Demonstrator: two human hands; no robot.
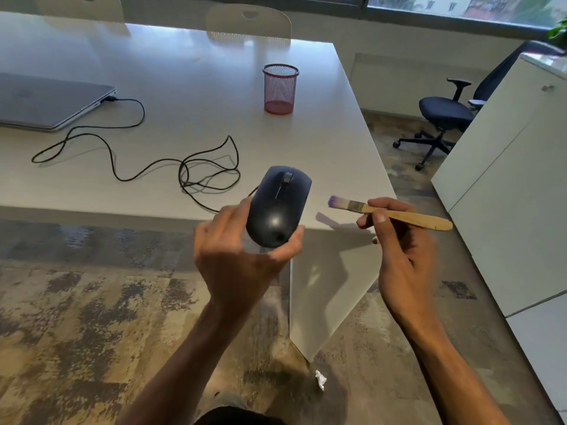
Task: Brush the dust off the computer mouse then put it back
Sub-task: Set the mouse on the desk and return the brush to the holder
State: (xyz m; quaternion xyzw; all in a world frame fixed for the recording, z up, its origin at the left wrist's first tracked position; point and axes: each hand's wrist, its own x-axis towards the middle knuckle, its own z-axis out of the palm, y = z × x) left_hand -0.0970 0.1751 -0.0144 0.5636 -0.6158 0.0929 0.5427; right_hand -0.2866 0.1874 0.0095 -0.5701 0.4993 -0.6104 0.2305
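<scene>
Mouse (277, 207) gripped in left hand (236, 256) fingers, brush (389, 211) pinched in right hand (399, 240); cable (129, 167), mesh cup (279, 88) behind

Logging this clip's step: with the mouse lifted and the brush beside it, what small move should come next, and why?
Probably bring the brush bristles left onto the computer mouse. The left hand holds it off the table, top up; the right hand keeps the bristles clear of it.
</scene>
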